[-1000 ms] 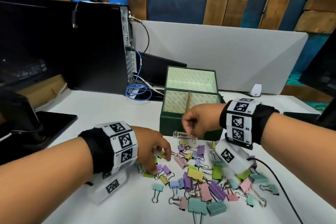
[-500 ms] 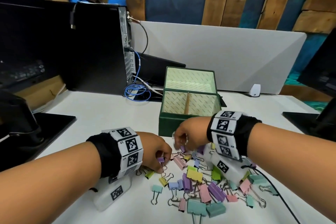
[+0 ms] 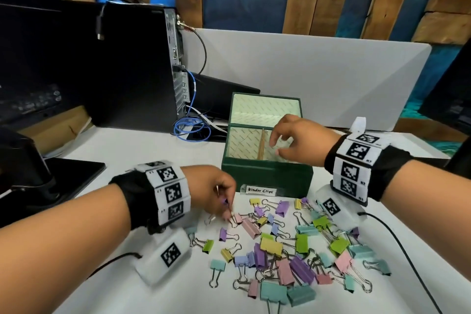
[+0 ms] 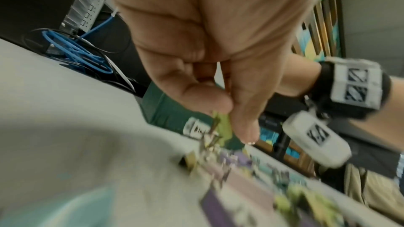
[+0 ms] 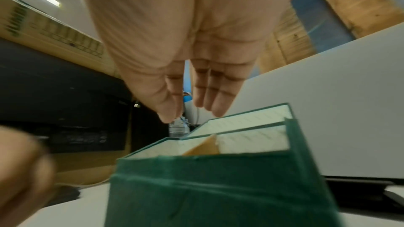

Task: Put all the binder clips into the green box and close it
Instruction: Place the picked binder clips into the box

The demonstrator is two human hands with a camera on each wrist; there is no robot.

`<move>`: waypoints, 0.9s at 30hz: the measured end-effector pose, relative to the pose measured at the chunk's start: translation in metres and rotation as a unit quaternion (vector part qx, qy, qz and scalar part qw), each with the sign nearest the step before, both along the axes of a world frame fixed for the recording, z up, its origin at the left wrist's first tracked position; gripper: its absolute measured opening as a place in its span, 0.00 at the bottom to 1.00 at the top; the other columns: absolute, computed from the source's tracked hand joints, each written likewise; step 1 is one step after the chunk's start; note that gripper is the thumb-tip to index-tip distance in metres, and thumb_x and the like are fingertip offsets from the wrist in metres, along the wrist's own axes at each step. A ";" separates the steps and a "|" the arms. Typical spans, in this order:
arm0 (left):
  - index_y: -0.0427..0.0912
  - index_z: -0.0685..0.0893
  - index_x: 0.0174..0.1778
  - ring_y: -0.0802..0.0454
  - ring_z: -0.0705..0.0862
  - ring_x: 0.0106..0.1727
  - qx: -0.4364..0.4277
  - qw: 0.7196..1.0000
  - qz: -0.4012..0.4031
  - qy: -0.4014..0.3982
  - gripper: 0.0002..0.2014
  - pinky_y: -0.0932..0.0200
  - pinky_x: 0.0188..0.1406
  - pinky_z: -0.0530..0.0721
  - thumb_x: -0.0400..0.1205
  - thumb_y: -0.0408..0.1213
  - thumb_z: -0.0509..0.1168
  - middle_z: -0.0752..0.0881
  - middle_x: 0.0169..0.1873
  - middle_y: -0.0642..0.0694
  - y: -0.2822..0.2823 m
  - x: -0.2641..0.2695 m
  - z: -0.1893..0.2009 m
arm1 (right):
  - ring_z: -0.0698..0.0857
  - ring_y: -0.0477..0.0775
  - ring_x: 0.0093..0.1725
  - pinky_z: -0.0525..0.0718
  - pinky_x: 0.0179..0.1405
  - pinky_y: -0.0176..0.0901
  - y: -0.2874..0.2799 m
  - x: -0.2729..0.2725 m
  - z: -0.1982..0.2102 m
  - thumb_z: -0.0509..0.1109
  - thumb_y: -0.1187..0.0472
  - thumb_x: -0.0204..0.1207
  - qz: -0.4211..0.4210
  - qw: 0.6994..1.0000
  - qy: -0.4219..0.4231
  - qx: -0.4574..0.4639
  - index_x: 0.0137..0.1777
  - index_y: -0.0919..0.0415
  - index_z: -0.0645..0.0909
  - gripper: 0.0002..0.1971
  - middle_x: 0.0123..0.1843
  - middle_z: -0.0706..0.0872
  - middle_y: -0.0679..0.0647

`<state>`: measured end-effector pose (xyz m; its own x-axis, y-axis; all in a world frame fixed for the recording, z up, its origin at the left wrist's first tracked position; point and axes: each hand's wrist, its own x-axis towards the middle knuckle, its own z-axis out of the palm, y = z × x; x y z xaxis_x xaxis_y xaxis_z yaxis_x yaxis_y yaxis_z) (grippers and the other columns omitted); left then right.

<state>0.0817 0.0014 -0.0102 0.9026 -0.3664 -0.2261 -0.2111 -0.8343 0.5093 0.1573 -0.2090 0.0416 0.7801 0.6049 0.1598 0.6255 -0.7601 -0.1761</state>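
Note:
The green box (image 3: 267, 176) stands open, its lid (image 3: 265, 109) tipped back and a cardboard divider (image 3: 261, 145) inside. My right hand (image 3: 275, 146) hovers over the right compartment with its fingers spread and nothing in them; the right wrist view shows this hand (image 5: 192, 113) with straight fingers above the box (image 5: 218, 187). Several pastel binder clips (image 3: 293, 245) lie scattered in front of the box. At the pile's left edge my left hand (image 3: 226, 208) pinches a small clip. The left wrist view shows thumb and forefinger of that hand (image 4: 234, 120) closed on the clip (image 4: 221, 122).
A "Binder Clips" label (image 3: 261, 190) lies against the box front. A black computer tower (image 3: 137, 66) and blue cable (image 3: 191, 130) stand behind on the left. A monitor base (image 3: 63, 178) sits at the left, a white partition (image 3: 318, 76) behind. A black wire (image 3: 407, 257) trails right.
My right hand rose from the far edge of the pile to over the box and opened its fingers. My left hand shifted slightly right and pinched a clip.

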 end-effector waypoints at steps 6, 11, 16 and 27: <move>0.44 0.83 0.33 0.62 0.83 0.27 -0.185 0.972 0.107 -0.094 0.07 0.69 0.30 0.82 0.70 0.32 0.76 0.84 0.28 0.51 0.005 0.034 0.037 | 0.77 0.49 0.66 0.79 0.65 0.46 0.019 -0.039 -0.024 0.70 0.58 0.74 0.137 0.945 0.139 -0.262 0.67 0.43 0.77 0.21 0.70 0.75 0.47; 0.33 0.84 0.41 0.65 0.82 0.21 -0.221 0.953 0.153 -0.139 0.09 0.74 0.25 0.83 0.70 0.31 0.76 0.84 0.29 0.46 -0.011 0.060 0.044 | 0.76 0.53 0.68 0.78 0.67 0.49 0.023 -0.039 -0.041 0.74 0.62 0.71 0.157 0.927 0.170 -0.296 0.75 0.43 0.69 0.33 0.72 0.72 0.50; 0.37 0.82 0.35 0.67 0.81 0.17 -0.237 0.946 0.167 -0.143 0.08 0.76 0.22 0.80 0.70 0.30 0.76 0.80 0.26 0.48 -0.020 0.072 0.037 | 0.80 0.55 0.59 0.82 0.58 0.48 0.022 -0.037 -0.045 0.74 0.60 0.71 0.130 0.942 0.150 -0.270 0.66 0.49 0.78 0.23 0.63 0.75 0.52; 0.43 0.83 0.57 0.49 0.88 0.50 -0.390 0.901 0.183 -0.054 0.16 0.61 0.49 0.87 0.73 0.33 0.73 0.87 0.51 0.39 -0.055 0.084 0.048 | 0.80 0.50 0.41 0.75 0.32 0.35 0.023 -0.032 -0.048 0.73 0.60 0.71 0.102 0.942 0.225 -0.228 0.54 0.52 0.82 0.12 0.47 0.80 0.48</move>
